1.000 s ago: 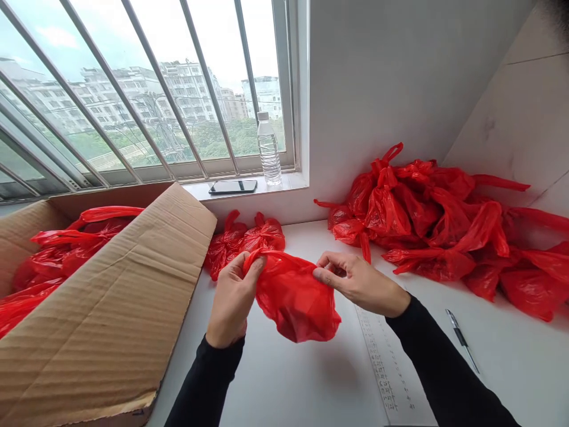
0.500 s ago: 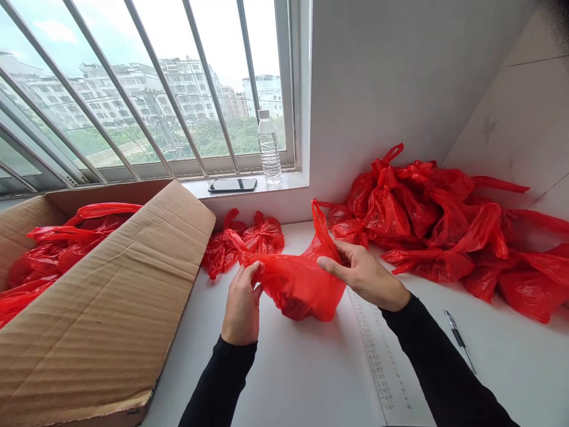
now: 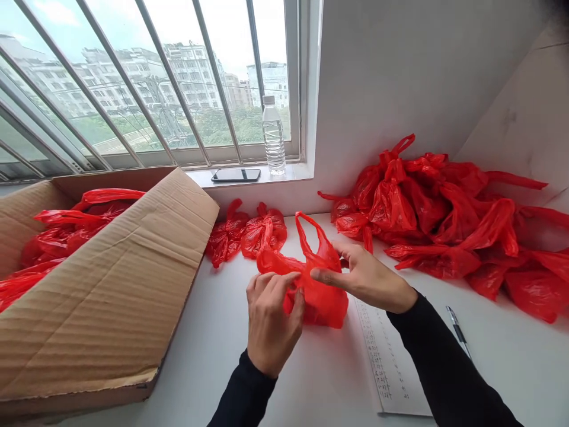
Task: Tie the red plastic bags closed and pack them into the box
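Observation:
A red plastic bag [image 3: 326,299] with loop handles sits on the white table in front of me, its contents hidden. My right hand [image 3: 367,276] grips its right side, thumb on the front and fingers behind. One handle loop stands up, while the left side droops over. My left hand [image 3: 273,314] is at the bag's near left side, fingers curved and the thumb apart from them, a small gap between the tips. Two tied red bags [image 3: 264,231] lie just beyond, by the wall.
On the left stands a cardboard box [image 3: 120,290] holding red bags [image 3: 66,237]. A heap of red bags [image 3: 422,207] lies at the right. A written notebook [image 3: 391,362] and a pen [image 3: 457,332] are near my right arm. The sill bears a phone [image 3: 235,175] and a water bottle [image 3: 273,139].
My left hand has let go of the bag's left handle and moved right, toward the bag's middle. That side has sunk inward. The right hand stays on the bag.

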### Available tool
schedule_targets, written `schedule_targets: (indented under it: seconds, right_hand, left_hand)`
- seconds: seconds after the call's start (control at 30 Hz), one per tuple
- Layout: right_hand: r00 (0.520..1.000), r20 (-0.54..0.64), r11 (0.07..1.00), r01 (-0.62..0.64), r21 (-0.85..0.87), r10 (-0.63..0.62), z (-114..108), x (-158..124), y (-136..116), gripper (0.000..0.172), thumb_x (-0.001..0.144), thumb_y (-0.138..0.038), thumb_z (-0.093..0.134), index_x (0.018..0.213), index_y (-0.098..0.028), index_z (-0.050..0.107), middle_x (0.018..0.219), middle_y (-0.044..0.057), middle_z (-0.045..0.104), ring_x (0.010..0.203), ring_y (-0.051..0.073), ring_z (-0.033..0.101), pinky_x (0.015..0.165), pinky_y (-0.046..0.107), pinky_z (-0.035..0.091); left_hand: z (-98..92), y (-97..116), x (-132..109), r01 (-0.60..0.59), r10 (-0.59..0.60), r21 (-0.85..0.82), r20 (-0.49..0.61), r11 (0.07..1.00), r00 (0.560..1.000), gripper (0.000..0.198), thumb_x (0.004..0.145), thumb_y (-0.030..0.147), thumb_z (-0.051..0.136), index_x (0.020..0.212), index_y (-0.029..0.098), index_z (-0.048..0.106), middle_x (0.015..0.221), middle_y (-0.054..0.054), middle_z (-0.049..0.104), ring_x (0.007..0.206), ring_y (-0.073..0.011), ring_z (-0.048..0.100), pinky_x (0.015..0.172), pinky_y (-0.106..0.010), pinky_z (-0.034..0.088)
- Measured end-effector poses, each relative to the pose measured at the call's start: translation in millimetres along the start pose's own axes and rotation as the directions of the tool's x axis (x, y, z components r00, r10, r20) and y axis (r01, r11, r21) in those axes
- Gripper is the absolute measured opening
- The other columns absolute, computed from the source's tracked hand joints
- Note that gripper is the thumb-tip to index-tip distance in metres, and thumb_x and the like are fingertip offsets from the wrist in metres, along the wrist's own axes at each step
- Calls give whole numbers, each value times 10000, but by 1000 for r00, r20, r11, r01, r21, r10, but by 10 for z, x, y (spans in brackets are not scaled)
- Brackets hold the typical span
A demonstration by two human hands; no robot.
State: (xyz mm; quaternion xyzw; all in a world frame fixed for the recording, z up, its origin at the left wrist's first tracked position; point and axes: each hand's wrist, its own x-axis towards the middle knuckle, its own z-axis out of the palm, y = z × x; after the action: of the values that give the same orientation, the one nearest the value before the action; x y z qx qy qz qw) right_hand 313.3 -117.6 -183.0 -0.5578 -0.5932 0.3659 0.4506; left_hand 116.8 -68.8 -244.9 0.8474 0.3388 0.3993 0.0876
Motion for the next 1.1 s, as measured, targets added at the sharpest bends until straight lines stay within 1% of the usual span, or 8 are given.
schedule_targets:
  seconds: [0.23,0.4,0.53,0.67,0.77,0.87,0.97,1.1]
  right_hand:
    - [1000,-12,1000,-5,8,5,-3,-27,-31,378,954,-557,559,826,-205,507,726,-40,460,636,117,406,584,261,371]
    - [993,-114,996,-17,-84,8,-146,-83,16,336,945,-379,599,1250,-280,499,829,-24,593,727,159,556,715,317,479]
    - [974,-165,924,81,-373,-152,-208,-319,-184,531,920,-336,641,1417,-349,452,1214,52,624,1122,265,600,999,447,463]
    - [919,134,834,394,-387,-371,-4,-472,-465,424,996,-271,540,1411,-326,477,1396,30,582,1309,236,526,1124,389,398]
    - [896,316,810,424,-404,-311,172,-395,-430,212,1034,-262,452,1154,-258,626,1062,14,726,974,187,675,1195,406,296]
    - [949,290,762,278,-585,-124,223,-259,-172,285,1021,-316,450,831,-237,647,684,-1,671,633,178,607,1112,472,352]
    - [976,194,672,79,-736,98,172,-170,95,346,971,-392,510,698,-224,638,640,64,654,626,229,600,779,411,462]
    - [974,86,579,-54,-814,212,131,-84,262,332,891,-446,603,1117,-207,649,807,117,704,753,319,656,621,350,373]
  left_hand:
    - [-116,17,-221,-136,134,21,94,990,987,123,868,113,601,926,221,581,716,-3,588,712,-203,515,801,-395,395]
    - [-305,79,-389,-197,198,28,-28,980,980,267,763,67,634,985,213,605,1313,-165,597,1237,-356,506,1026,-500,395]
    - [-395,56,-424,-364,368,-55,140,930,919,331,742,11,608,988,232,588,1262,-105,698,1363,-336,489,1214,-530,218]
    - [-386,65,-373,-365,407,-188,299,912,863,309,783,16,567,1005,229,598,981,-83,747,1094,-283,669,1147,-468,342]
    - [-357,86,-318,-340,409,-243,354,909,841,235,818,40,533,950,224,595,832,-63,687,849,-247,655,995,-452,446]
    - [-310,58,-311,-252,283,-130,367,959,886,192,880,95,505,980,215,618,852,-78,683,769,-245,614,824,-403,467]
    - [-254,-29,-362,-62,45,56,256,997,965,221,926,196,518,1077,228,676,834,-84,710,696,-259,619,669,-348,414]
    - [-218,-114,-422,278,-278,17,91,960,956,327,862,254,642,1178,279,719,547,-6,594,428,-207,456,522,-306,243]
